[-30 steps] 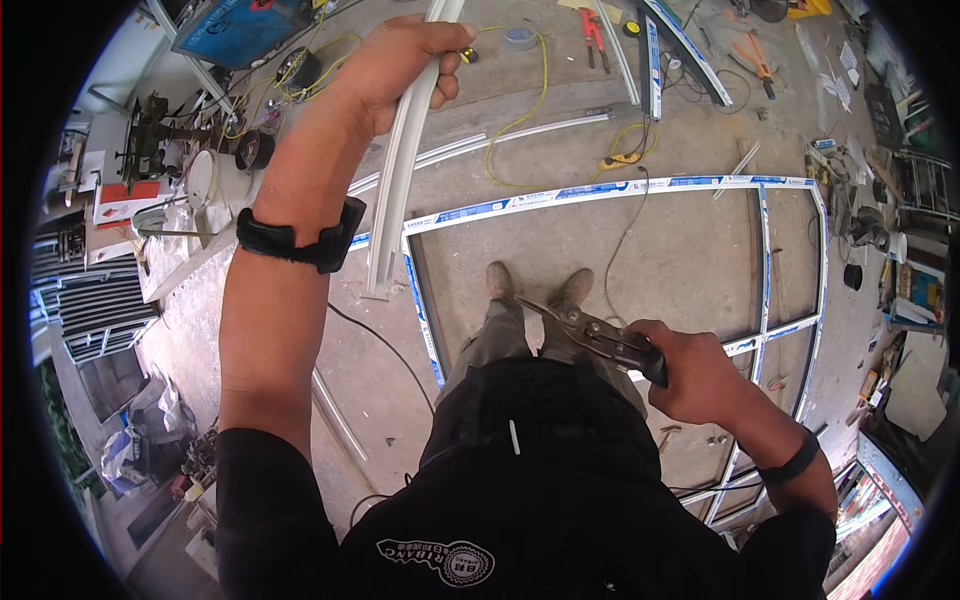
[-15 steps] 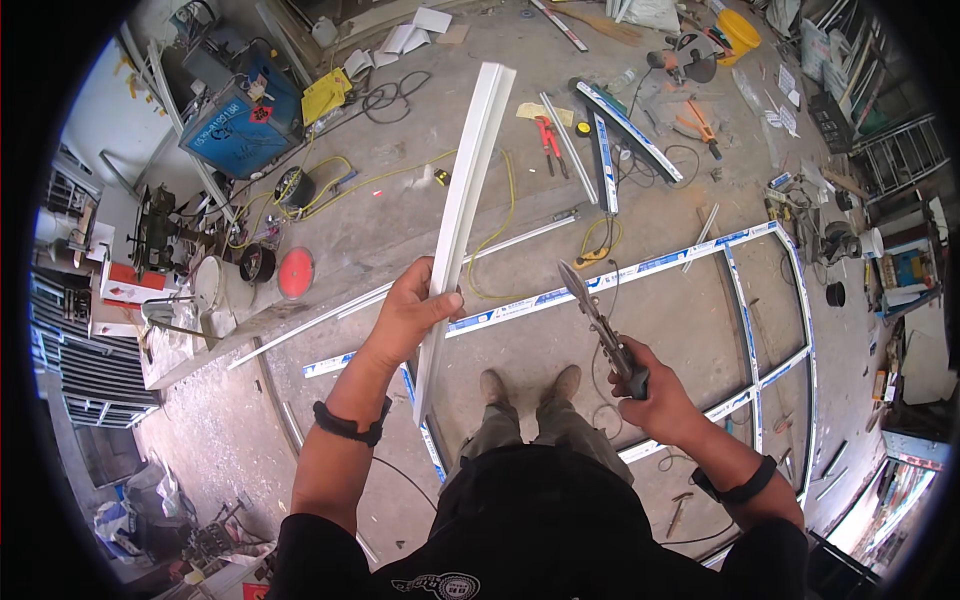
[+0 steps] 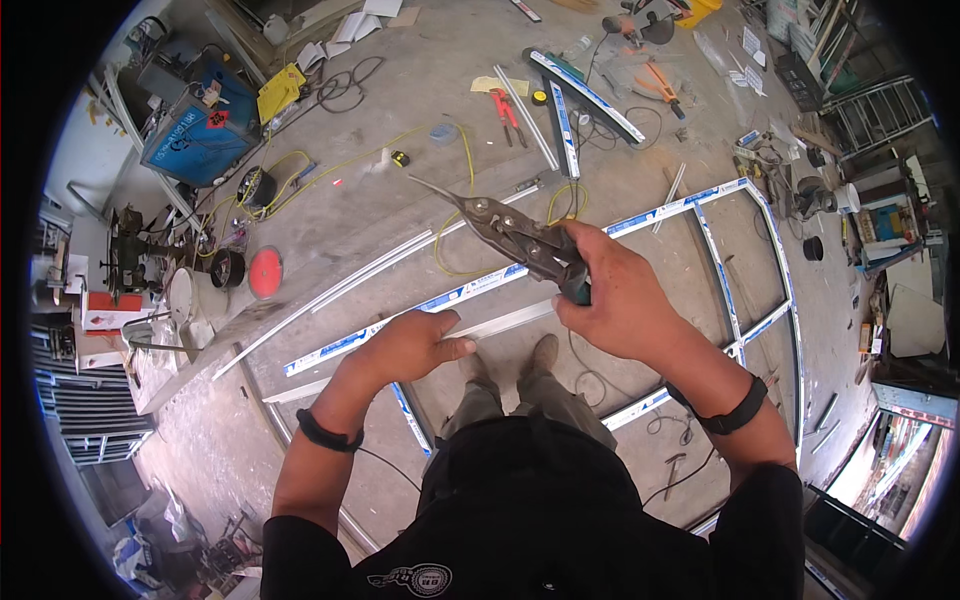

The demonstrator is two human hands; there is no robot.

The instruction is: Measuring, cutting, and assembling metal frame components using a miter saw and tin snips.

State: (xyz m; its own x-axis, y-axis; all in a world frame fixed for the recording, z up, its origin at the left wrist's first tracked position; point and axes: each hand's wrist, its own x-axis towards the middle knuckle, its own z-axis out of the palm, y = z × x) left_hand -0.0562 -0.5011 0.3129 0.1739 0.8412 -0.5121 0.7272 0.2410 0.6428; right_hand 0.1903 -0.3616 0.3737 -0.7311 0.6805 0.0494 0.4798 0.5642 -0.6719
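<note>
My left hand (image 3: 408, 350) is closed round a long white channel strip (image 3: 512, 319), held low and roughly level in front of me. The strip's right end lies by the fingers of my right hand (image 3: 625, 300). That hand grips a pair of metal snips (image 3: 515, 238), the blades pointing up and left above the strip. Whether the blades are parted is hard to make out. Beneath both hands on the floor lies a frame of white bars with blue-printed film (image 3: 650, 216).
Thin white strips (image 3: 370, 270) lie left of the frame. Farther off are red-handled pliers (image 3: 507, 118), filmed bars (image 3: 590, 95), an orange-handled tool (image 3: 660, 85) and a yellow cable (image 3: 468, 160). At left stand a blue machine (image 3: 200, 130), a white bucket (image 3: 190, 297) and a red disc (image 3: 265, 272).
The white strip has swung from upright to nearly level as my left hand turned and lowered. My right hand has moved up and inward, turning the snips leftward.
</note>
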